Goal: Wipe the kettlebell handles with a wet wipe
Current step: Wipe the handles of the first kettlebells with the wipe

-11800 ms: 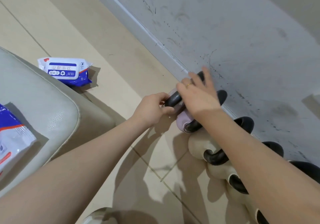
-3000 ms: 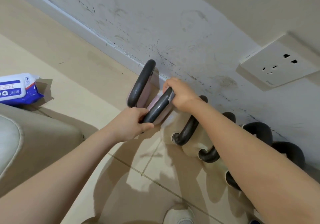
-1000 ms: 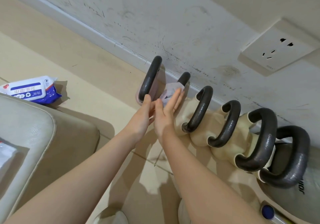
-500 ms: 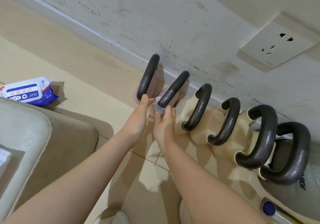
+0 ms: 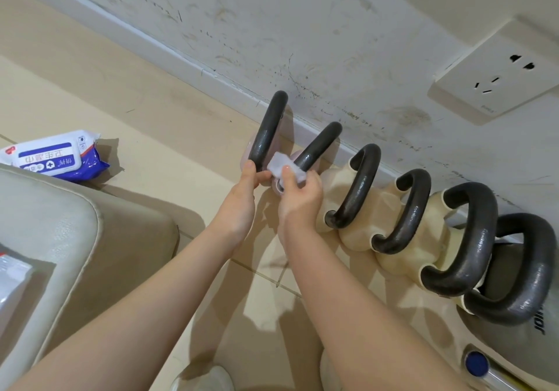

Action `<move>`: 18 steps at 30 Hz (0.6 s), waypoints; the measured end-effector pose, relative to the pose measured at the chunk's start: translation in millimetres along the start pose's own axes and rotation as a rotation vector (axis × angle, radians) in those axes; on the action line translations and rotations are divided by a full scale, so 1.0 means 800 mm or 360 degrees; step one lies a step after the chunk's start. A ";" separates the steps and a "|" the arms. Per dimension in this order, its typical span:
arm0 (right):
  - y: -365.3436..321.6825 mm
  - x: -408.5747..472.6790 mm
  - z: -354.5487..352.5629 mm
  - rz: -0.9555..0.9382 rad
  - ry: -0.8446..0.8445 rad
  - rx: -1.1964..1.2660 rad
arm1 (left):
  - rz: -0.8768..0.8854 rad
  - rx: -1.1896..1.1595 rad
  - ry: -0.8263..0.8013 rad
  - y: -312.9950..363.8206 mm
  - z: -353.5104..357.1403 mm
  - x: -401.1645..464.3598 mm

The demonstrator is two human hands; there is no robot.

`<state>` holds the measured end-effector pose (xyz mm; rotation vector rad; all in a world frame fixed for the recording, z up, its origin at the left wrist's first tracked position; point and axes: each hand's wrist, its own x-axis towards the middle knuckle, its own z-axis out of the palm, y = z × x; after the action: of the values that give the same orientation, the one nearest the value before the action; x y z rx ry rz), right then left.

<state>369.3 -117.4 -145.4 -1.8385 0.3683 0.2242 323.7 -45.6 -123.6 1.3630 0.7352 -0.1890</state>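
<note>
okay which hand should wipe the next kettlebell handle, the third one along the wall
Right, most likely. The right hand already pinches the wet wipe and sits beside the third handle. The left hand is farther off, its fingers at the first handle.

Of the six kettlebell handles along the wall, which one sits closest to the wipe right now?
The second handle from the left end: the wet wipe, pinched by the right hand, sits at its near end. The other handles lie farther off.
</note>
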 end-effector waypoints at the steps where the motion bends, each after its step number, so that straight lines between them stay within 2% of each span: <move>1: 0.003 0.000 0.000 -0.0001 0.0045 0.0002 | -0.0007 0.0001 -0.0027 -0.001 -0.001 0.000; 5: 0.018 -0.019 0.005 -0.0003 -0.0082 -0.0081 | -0.0026 -0.0023 -0.0168 -0.003 0.002 -0.003; 9: -0.003 -0.017 0.014 0.0070 -0.0158 0.0017 | -0.0001 0.0017 -0.0164 0.003 0.002 -0.002; 12: -0.023 -0.025 0.009 -0.0126 -0.0164 -0.0028 | 0.0056 0.0013 -0.0251 0.014 0.004 -0.004; 14: -0.025 -0.033 0.004 -0.0321 -0.0077 -0.0128 | 0.0062 -0.0043 -0.0276 0.014 0.007 -0.002; 16: -0.023 -0.029 0.001 -0.0512 -0.0036 -0.0312 | 0.0047 -0.0124 -0.0260 0.012 0.010 0.001; 18: -0.027 -0.012 -0.004 -0.0738 -0.0127 -0.1030 | 0.0044 -0.0141 -0.0262 0.011 0.012 0.005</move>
<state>368.0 -113.1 -121.6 -2.4788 -0.2251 0.0964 334.9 -51.7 -118.0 1.2563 0.5801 -0.2409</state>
